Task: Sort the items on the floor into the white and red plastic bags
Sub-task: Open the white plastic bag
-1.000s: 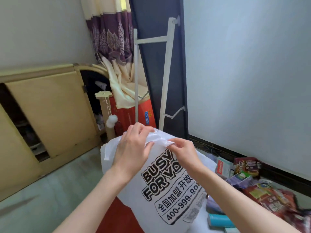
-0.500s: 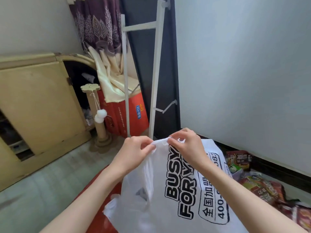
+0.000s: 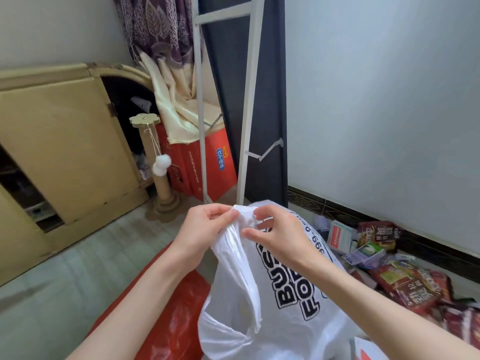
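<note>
I hold up a white plastic bag (image 3: 280,315) with black print in front of me. My left hand (image 3: 205,229) pinches its top handle from the left. My right hand (image 3: 280,232) pinches the same handle from the right, thumb and fingers on the bunched plastic. The bag hangs down and its side opening gapes low on the left. A red plastic bag (image 3: 179,315) lies flat on the floor beneath and to the left. Snack packets (image 3: 413,284) and small boxes (image 3: 340,236) lie on the floor at the right, along the wall.
A white metal rack (image 3: 246,100) leans against a dark panel ahead. A red carton (image 3: 207,162) and a cat scratching post (image 3: 161,175) stand behind the bags. A yellow cabinet (image 3: 65,141) fills the left side. Grey floor (image 3: 65,281) shows at the left.
The view has tilted down and closer. Both hands worked along the top of the white bag, which now hangs lower with its side opening spread. The red bag beneath shows more.
</note>
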`<state>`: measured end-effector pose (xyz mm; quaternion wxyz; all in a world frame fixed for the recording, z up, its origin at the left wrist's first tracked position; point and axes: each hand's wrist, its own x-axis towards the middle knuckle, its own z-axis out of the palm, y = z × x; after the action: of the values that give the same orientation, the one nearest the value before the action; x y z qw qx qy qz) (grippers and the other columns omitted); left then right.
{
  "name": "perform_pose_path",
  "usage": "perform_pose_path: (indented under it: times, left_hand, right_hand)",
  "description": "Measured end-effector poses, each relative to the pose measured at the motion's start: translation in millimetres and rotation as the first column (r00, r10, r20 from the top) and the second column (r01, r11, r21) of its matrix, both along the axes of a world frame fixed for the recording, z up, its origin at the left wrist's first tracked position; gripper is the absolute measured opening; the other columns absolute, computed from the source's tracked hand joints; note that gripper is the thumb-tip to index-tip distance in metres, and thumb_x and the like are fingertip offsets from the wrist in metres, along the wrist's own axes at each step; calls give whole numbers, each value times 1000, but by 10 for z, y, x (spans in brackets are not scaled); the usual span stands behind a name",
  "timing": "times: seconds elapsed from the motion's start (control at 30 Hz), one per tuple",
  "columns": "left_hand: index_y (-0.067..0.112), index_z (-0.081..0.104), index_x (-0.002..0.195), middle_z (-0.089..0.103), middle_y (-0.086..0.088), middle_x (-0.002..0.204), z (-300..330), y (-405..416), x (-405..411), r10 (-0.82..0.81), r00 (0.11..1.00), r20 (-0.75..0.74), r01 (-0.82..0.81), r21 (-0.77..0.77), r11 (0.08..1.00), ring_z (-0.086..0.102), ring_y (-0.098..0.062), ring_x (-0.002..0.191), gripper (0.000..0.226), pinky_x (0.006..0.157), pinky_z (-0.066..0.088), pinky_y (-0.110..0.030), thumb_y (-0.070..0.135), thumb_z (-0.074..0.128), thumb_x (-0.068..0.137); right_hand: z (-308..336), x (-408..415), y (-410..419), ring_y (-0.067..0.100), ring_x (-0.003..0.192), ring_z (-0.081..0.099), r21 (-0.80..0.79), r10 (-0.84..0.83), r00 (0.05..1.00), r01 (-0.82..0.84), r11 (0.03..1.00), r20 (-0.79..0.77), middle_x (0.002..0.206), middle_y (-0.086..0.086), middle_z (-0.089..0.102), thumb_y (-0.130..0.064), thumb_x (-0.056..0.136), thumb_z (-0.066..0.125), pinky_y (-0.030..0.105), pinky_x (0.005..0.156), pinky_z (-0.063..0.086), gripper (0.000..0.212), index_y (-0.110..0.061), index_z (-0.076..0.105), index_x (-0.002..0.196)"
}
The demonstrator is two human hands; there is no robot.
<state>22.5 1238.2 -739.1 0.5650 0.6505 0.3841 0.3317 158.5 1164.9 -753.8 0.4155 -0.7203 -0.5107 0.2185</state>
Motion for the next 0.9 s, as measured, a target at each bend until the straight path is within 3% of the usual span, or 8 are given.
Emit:
perform_pose_path:
  times: [0.07,0.2,0.37,0.47,0.63,0.73,0.8,0.9]
  left_hand:
    - [8,72,89,73,-11,84,-2,-13,-14,-40,999,13,40,-18,999,68,-18,74,13,64,50,-25,16,64,83]
    - [6,71,90,73,-10,87,-34,-4,-57,-39,999,-15,39,67,997,68,-15,82,13,76,52,-22,14,66,82]
    - [13,65,94,68,1,90,-104,14,-136,-66,960,-272,122,198,973,60,-3,80,11,69,42,-7,16,54,91]
    - [17,61,92,64,4,88,-117,-18,-108,-23,924,-381,153,314,937,57,-8,83,13,73,43,-19,22,49,94]
    - [16,61,88,63,3,80,-93,-85,-55,39,921,-388,173,495,851,53,-5,73,13,65,37,-14,24,52,92]
    - [21,67,84,66,9,80,-85,-66,-59,46,951,-305,110,476,873,56,-6,78,9,66,38,-11,26,61,87]
    - [22,69,80,67,10,76,-75,-49,-91,60,968,-243,62,464,884,57,-5,78,6,66,39,-11,25,65,83]
    - [19,70,77,67,7,71,-50,10,-180,83,979,-187,15,469,883,57,-7,67,4,65,42,-16,21,69,80]
  right_hand:
    - [-20,-37,8,7,90,60,12,-16,1000,15,1000,13,101,-6,63,-33,77,70,11,71,43,34,-17,61,105]
    - [-7,-75,6,7,77,58,73,-84,996,81,994,40,76,-8,63,-24,84,62,2,59,37,10,-16,68,85]
    - [14,-4,39,17,92,56,53,-68,993,63,997,93,95,2,60,-19,90,53,20,71,35,15,-15,67,94]
    - [25,62,54,19,94,54,-24,-116,990,118,993,77,98,4,60,-16,94,44,24,73,35,21,-17,65,98]
    - [82,24,90,20,77,53,-174,-249,928,206,963,-279,80,6,59,-5,89,39,25,59,37,25,-16,59,78]
    - [104,-2,119,19,77,53,-124,-254,872,222,967,-419,81,4,57,-6,89,35,26,62,39,25,-16,57,86]
    - [137,2,82,16,72,51,-22,-155,919,158,987,-364,77,-3,53,-7,91,33,27,61,40,25,-16,54,85]
    - [149,24,-28,12,71,48,116,46,998,-42,992,-34,75,-6,52,-11,94,36,28,66,37,18,-19,50,86]
